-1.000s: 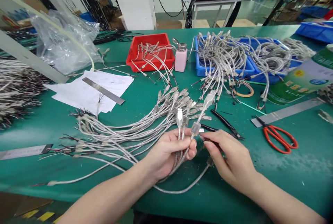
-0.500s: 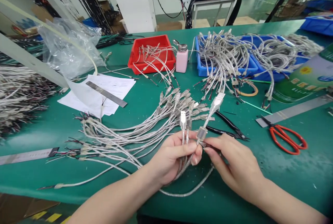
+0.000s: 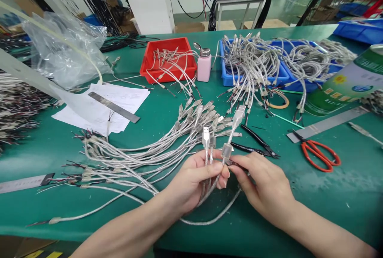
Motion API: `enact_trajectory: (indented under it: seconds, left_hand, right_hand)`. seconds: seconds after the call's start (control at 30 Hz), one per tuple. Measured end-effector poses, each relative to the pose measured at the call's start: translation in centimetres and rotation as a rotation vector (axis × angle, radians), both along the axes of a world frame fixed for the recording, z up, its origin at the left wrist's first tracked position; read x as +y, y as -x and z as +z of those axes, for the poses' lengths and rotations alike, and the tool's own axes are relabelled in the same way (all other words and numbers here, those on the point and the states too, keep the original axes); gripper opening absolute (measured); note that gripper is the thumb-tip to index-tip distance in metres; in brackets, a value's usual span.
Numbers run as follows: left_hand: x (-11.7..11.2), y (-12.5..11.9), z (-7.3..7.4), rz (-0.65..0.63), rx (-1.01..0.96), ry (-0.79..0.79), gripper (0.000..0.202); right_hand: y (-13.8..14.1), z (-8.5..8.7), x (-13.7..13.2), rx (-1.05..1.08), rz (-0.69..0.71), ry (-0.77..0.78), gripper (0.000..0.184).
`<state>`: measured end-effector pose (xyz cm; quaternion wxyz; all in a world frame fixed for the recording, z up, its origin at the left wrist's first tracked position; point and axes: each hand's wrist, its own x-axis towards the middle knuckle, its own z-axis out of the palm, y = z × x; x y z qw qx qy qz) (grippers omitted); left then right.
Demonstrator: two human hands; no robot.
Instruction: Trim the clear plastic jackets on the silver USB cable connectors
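My left hand point(image 3: 196, 178) is closed around several clear-jacketed USB cables. A USB plug point(image 3: 206, 137) stands up from the left fingers, and a larger pale plug point(image 3: 238, 117) rises to its right. Below that larger plug, a clear cylindrical bead point(image 3: 226, 151) sits on the cable. My right hand point(image 3: 263, 184) pinches a cable end close to the left fingertips; the fingers partly hide it. One cable point(image 3: 209, 223) loops down under both hands. Behind the hands, a bundle of similar USB cables point(image 3: 140, 150) lies on the table, plugs toward the middle and bare wires to the left.
Black cutters point(image 3: 260, 142) lie just beyond my right hand, with red-handled scissors point(image 3: 320, 155) and a steel ruler point(image 3: 329, 124) farther right. A red bin point(image 3: 143, 68), a pink bottle point(image 3: 204, 68) and a blue bin point(image 3: 225, 78) stand behind. Papers point(image 3: 74, 114) lie left.
The whole view has shifted slightly, so the table items appear farther left. Both hands keep nearly the same grip; the right fingers have turned a little at the cable end.
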<state>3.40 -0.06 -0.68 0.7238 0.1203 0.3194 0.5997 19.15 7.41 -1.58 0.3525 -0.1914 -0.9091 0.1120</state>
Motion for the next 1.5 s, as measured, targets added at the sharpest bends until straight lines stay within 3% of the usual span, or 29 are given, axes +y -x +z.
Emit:
enact_trajectory:
  seconds: [0.17, 0.7, 0.97, 1.37, 1.5]
  left_hand:
    - [0.08, 0.1, -0.07, -0.04, 0.012, 0.024, 0.016]
    - [0.19, -0.05, -0.13, -0.062, 0.053, 0.019, 0.015]
    - [0.21, 0.08, 0.03, -0.008, 0.012, 0.04, 0.014]
    - [0.15, 0.03, -0.12, -0.019, 0.004, 0.072, 0.015]
    - [0.07, -0.11, -0.04, 0.0, 0.017, 0.06, 0.014]
  right_hand:
    - [0.04, 0.23, 0.29, -0.056, 0.071, 0.034, 0.009]
    - [0.02, 0.31, 0.08, -0.04, -0.097, -0.218, 0.018]
    - [-0.2, 0.47, 0.09, -0.025, 0.014, 0.003, 0.016]
    - [-0.06, 0.4, 0.14, -0.049, 0.055, 0.086, 0.012]
    - [0.1, 0.4, 0.11, -0.024, 0.015, 0.046, 0.012]
